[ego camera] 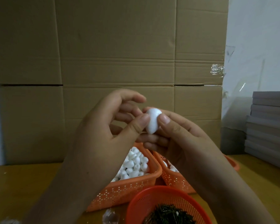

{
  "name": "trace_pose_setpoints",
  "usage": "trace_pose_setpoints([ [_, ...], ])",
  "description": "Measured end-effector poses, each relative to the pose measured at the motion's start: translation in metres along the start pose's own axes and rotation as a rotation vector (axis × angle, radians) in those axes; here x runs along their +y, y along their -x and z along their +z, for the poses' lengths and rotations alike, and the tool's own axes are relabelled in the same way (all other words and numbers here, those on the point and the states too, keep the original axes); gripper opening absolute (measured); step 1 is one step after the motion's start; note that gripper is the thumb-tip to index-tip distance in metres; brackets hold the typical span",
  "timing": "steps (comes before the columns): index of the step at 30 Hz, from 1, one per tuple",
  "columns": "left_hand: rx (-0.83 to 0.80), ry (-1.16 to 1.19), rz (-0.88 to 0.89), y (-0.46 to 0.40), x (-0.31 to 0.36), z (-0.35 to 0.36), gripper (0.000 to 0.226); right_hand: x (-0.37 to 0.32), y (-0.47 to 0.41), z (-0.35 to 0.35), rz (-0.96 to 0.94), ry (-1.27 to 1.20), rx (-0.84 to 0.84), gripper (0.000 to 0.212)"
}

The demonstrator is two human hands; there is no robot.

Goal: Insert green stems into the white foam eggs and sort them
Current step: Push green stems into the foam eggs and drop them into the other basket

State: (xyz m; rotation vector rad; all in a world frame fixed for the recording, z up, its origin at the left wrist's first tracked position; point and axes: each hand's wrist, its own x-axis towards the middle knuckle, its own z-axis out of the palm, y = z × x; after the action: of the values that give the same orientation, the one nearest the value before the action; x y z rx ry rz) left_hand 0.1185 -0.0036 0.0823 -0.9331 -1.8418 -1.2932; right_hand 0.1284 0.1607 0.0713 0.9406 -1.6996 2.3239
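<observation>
Both hands are raised above the yellow-brown wooden tabletop (23, 188), in front of a large flattened brown cardboard sheet (116, 54) that stands upright at the far side.

A white egg-shaped foam piece (152, 121) sits between the two hands, its narrower end pointing down. The right hand (184, 143) pinches it: the thumb tip presses on the egg's right flank, and the forefinger curls round behind its top. The remaining right fingers are curled beneath the egg, close under its lower tip. The left hand (103, 135) meets the egg from the left: its thumb tip lies against the egg's left flank, touching. The left fingers are loosely bent and spread above and behind the egg; whether any touches it cannot be told.

Below the hands, on the table, stands an orange perforated rectangular plastic basket (128, 189) filled with loose white foam eggs (136, 164). Just to its right is a second orange perforated basket (176, 181), also holding white pieces, largely hidden by the right hand. At the near edge, a round orange mesh bowl (145, 202) holds a heap of short dark green stems (170, 215).

At the far right, flat grey boards (268, 125) are stacked.
</observation>
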Motion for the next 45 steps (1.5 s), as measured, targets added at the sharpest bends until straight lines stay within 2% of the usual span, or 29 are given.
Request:
trace_pose_setpoints([
  [7,-0.087,-0.081,0.075,0.001,0.007,0.001,0.026,-0.003,0.001,0.004,0.009,-0.024,-0.001,0.050],
  [12,-0.024,0.039,0.057,0.000,0.005,0.000,0.031,-0.003,0.001,0.000,0.043,0.044,0.049,0.031],
  [15,0.001,0.075,0.064,-0.001,0.004,0.000,0.025,-0.002,-0.001,-0.002,0.060,0.005,0.036,0.025],
  [18,0.007,-0.026,0.090,0.000,0.003,0.000,0.020,0.000,-0.002,-0.003,0.075,-0.008,0.012,0.026],
  [25,-0.042,-0.320,0.173,0.001,0.005,0.005,0.033,0.004,-0.007,-0.003,0.116,-0.127,-0.006,0.028],
  [28,-0.015,-0.390,0.151,0.003,0.006,0.007,0.036,0.005,-0.007,-0.004,0.103,-0.102,-0.009,0.031],
  [33,0.010,-0.337,0.111,0.003,0.007,0.006,0.032,0.003,-0.006,-0.004,0.102,-0.205,-0.110,0.034],
  [36,0.019,-0.212,0.107,0.003,0.009,0.006,0.034,0.004,-0.007,-0.004,0.113,-0.235,-0.175,0.037],
  [39,0.031,-0.091,0.118,0.004,0.010,0.005,0.040,0.011,-0.009,-0.004,0.108,-0.190,-0.073,0.041],
  [42,0.044,-0.171,0.144,0.004,0.011,0.004,0.037,0.014,-0.008,-0.006,0.075,-0.153,0.026,0.037],
  [45,0.041,-0.264,0.152,0.004,0.009,0.007,0.030,0.014,-0.006,-0.003,0.068,-0.093,0.027,0.025],
])
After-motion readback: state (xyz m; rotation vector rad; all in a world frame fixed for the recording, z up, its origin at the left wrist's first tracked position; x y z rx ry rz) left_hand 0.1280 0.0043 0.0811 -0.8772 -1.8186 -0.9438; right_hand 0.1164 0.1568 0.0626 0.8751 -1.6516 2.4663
